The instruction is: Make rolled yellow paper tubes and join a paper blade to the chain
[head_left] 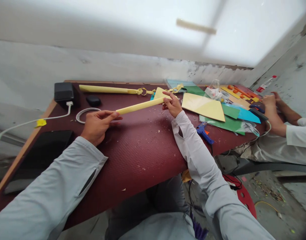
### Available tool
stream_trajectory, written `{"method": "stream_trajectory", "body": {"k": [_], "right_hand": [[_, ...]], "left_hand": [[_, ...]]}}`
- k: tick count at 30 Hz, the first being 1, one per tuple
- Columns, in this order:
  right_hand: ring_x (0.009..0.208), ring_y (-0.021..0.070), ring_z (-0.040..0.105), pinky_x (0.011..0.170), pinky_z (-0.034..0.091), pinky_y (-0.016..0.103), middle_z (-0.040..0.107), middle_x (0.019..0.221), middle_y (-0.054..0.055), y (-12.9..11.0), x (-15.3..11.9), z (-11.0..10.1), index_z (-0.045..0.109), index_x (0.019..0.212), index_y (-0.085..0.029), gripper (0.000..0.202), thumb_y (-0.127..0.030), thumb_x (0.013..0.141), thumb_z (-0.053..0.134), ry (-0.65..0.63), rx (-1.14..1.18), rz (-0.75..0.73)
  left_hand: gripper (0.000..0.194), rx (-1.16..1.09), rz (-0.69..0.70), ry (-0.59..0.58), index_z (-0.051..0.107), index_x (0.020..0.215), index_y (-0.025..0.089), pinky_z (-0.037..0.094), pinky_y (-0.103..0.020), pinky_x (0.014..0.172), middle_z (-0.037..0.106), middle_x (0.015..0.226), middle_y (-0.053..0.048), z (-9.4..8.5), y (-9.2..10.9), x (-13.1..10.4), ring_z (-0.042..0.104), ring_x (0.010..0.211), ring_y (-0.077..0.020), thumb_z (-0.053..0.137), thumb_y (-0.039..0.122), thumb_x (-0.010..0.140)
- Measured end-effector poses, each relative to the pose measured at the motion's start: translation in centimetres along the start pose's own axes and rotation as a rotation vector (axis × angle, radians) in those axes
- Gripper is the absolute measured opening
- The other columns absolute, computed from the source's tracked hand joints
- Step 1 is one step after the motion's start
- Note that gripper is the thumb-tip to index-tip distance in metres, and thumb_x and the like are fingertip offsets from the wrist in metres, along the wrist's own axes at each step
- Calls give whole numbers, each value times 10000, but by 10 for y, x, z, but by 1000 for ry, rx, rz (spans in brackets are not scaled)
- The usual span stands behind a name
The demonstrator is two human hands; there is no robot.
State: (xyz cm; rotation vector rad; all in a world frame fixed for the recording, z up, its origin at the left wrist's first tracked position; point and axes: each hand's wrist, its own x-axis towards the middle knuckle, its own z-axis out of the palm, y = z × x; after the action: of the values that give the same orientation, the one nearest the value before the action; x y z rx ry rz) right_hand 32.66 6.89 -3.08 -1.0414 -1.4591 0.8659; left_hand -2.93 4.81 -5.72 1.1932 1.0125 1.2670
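Between my two hands a rolled yellow paper tube (140,106) is held above the dark red table, its right end a little higher in view. My left hand (99,125) pinches the left end between thumb and fingers. At the other end, my right hand (172,105) grips it with thumb and fingertips. Behind it lies a longer yellow paper tube (106,89), joined at its right to a yellow paper chain (147,92). A small piece of yellow paper (159,93) lies just beyond my right hand.
A blue glue gun (205,133) rests right of my right arm, near coloured sheets (204,106). At left are a black charger box (63,92), a white cable (55,117) and a dark tablet-like slab (42,150). A co-worker's hands (270,100) are at the far right, by a bottle (266,84).
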Motion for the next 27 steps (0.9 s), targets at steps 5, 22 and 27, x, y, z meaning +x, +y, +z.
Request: {"method": "stream_trajectory", "body": {"k": [5,22,27], "right_hand": [[544,102,595,552,552,263,712,856,-8,-2,0,3,527,1287,-255,640,-735,882,644,91,-17,-10],[545,74,578,516,562,231,624,776,-59,-16,-8,18,493,910,-256,540,-614,731,857,163,306,229],[556,88,611,496,582,237,631,732,-40,-26,-14,14,631,904,-204,492,-594,731,876,4,324,262]], "left_hand": [[340,125,31,-52,817,939,165,666,-299,737,783,904,-92,9,7,-11,764,845,-209,903,435,752],[824,705,575,-536,530,1546,337,282,-619,1282,520,1592,-78,19,10,-22,427,1480,-395,818,532,800],[803,662,542,-506,561,1515,302,278,-596,1284,463,1637,-91,16,12,-22,409,1498,-384,823,528,790]]}}
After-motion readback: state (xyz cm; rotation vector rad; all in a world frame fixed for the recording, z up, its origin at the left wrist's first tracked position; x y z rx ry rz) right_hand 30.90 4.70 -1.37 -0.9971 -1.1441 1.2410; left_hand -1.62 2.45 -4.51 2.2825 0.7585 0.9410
